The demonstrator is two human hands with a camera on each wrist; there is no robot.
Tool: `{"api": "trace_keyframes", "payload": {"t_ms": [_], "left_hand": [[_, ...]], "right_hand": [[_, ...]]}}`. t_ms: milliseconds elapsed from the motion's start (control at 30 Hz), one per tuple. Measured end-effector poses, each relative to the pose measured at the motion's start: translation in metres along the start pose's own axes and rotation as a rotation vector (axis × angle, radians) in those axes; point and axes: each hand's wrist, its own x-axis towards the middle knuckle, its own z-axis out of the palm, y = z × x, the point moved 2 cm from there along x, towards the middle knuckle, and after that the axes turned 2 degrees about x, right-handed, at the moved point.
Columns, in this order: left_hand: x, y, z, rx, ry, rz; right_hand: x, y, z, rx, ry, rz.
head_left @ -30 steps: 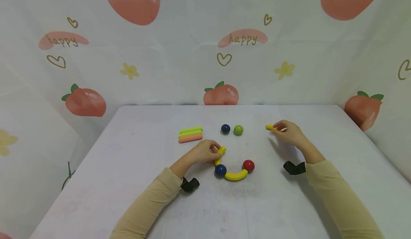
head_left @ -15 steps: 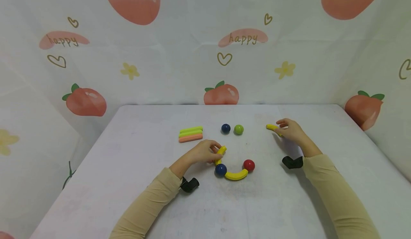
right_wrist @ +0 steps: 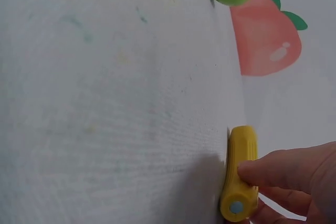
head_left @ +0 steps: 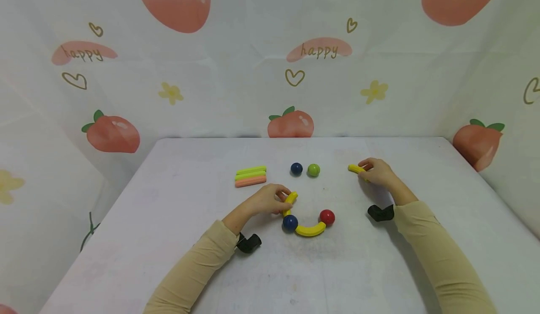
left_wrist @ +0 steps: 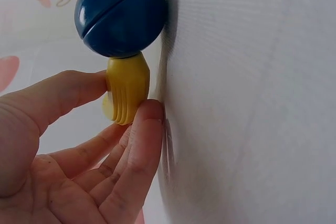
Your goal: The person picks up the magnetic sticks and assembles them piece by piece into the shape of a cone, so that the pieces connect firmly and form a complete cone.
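Note:
My left hand (head_left: pixel 270 199) pinches a curved yellow stick (left_wrist: pixel 127 85) between thumb and fingers. One end of that stick meets a blue ball (head_left: pixel 290 223). From the ball a second curved yellow stick (head_left: pixel 311 230) runs along the table to a red ball (head_left: pixel 326 217), so these pieces form an open U. Farther back on the right, my right hand (head_left: pixel 377 171) pinches a separate curved yellow stick (right_wrist: pixel 242 148), which lies at the tabletop. A pale blue disc shows at this stick's near end in the right wrist view. Fingers partly cover both held sticks.
Behind the joined pieces are another blue ball (head_left: pixel 296 168) and a green ball (head_left: pixel 313 170). Left of them, two lime sticks (head_left: pixel 251 170) and an orange stick (head_left: pixel 251 181) lie side by side. A printed curtain (head_left: pixel 236 93) hangs behind the white table (head_left: pixel 190 164).
The right hand's fingers lifted off the yellow stick, then came back onto it; more of the stick shows than a second ago. My left hand and the joined pieces have stayed put.

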Motion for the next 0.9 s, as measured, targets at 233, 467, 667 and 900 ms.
{"api": "trace_keyframes", "payload": {"t_ms": [233,467,667,900], "left_hand": [[0.0,0.0,0.0,0.005,-0.007,-0.011],[0.0,-0.001,0.0,0.008,-0.006,-0.003],[0.001,-0.002,0.0,0.006,-0.006,-0.006],[0.001,-0.001,0.0,0.006,-0.006,-0.008]], "right_hand": [[-0.004,-0.004,0.0,-0.023,-0.045,0.031],[-0.008,-0.005,0.001,0.003,-0.083,0.062],[-0.012,-0.007,0.004,0.023,-0.091,0.031],[-0.018,-0.011,0.007,0.056,-0.088,-0.014]]}}
